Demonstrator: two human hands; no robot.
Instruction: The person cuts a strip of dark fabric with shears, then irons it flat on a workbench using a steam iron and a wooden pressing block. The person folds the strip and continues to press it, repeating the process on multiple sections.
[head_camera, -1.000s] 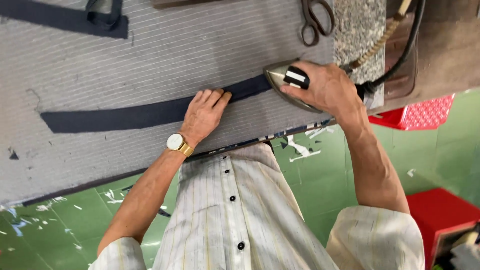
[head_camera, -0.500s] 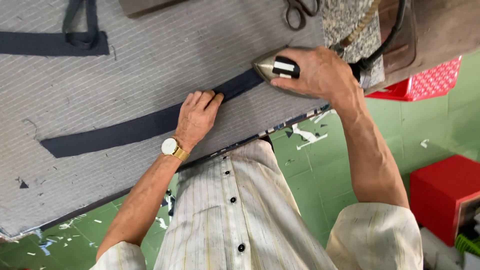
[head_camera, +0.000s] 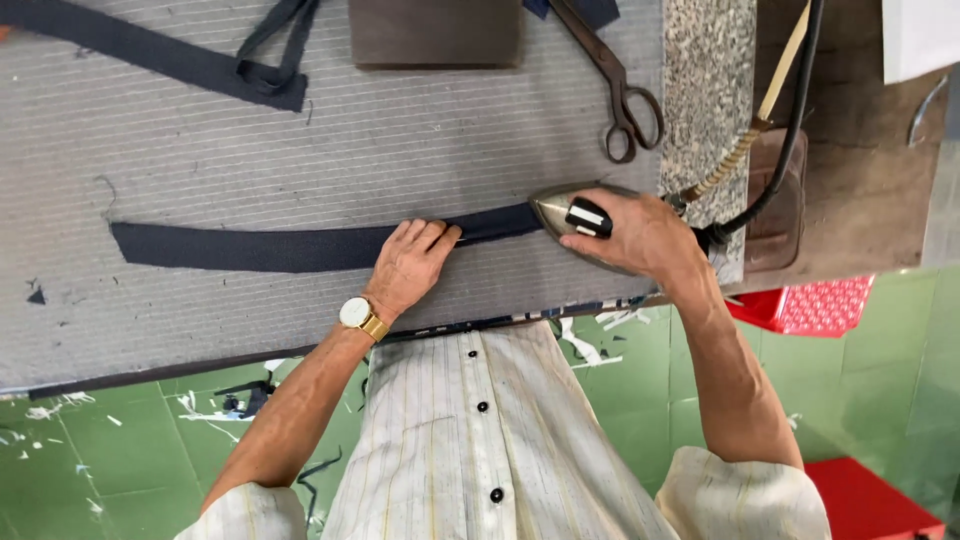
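A long dark fabric strip (head_camera: 300, 247) is laid flat across the middle of the frame on the grey ribbed bench (head_camera: 200, 140), and it is being pressed. The left hand (head_camera: 408, 268) is laid flat on the strip at centre, its grip spread with fingers extended, so that the cloth is pinned rather than pinched. The right hand (head_camera: 640, 235), at centre right, is closed around the handle of the iron (head_camera: 568, 212), whose pointed nose is set on the strip's right end, just beside the left fingertips. The step in hand is judged to be the pressing of the strip, with only its right end under the iron. For the next move, the left hand would need to be kept clear of the hot nose and the strip held taut and straight. In the upper part of the frame, 1 pair of scissors (head_camera: 615, 85), a dark rectangular block (head_camera: 435, 32) and another dark strip (head_camera: 150, 55) at upper left are seen, all well apart from the pressing line. The iron's cord (head_camera: 790, 130) is trailed over a speckled stone slab (head_camera: 707, 90) at upper right, where a snag is judged possible. Green floor tiles (head_camera: 120, 450) with fabric scraps are seen below, and a red basket (head_camera: 810, 303) at the right.
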